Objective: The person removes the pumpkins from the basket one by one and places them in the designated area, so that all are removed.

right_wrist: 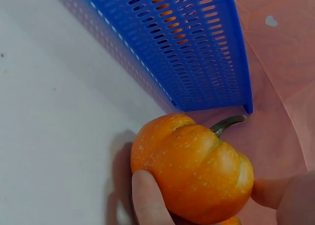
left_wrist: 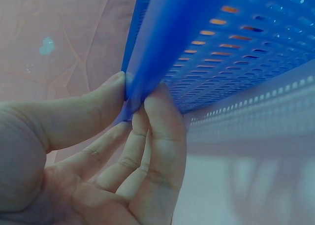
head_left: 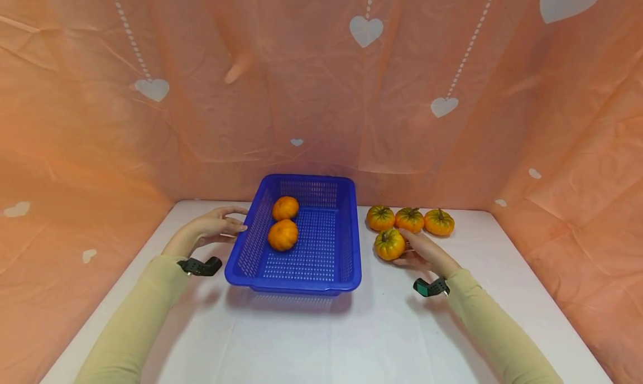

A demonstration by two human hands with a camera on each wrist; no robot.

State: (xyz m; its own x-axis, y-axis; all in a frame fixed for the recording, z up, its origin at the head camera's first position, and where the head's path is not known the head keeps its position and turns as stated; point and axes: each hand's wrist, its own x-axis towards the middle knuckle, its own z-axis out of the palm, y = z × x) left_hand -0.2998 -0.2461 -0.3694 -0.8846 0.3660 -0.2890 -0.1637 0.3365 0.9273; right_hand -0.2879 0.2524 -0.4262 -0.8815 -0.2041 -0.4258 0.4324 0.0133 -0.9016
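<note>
A blue plastic basket (head_left: 311, 283) with slotted walls stands on the white table, two small orange pumpkins (head_left: 283, 235) inside it on the left. My left hand (head_left: 213, 228) pinches the basket's left rim (left_wrist: 147, 52), thumb on the outer top edge and fingers curled under it. Right of the basket, my right hand (head_left: 419, 250) grips a small orange-green pumpkin (right_wrist: 192, 168) with a dark stem, thumb and fingers on opposite sides. In the head view this pumpkin sits in front of a row of three others (head_left: 409, 220), close against them.
The white table (head_left: 301, 345) reaches back to an orange curtain (head_left: 321, 94) printed with white hearts, which also hangs along both sides. A dark band with a camera (head_left: 201, 265) is on the left wrist, another (head_left: 431, 287) on the right.
</note>
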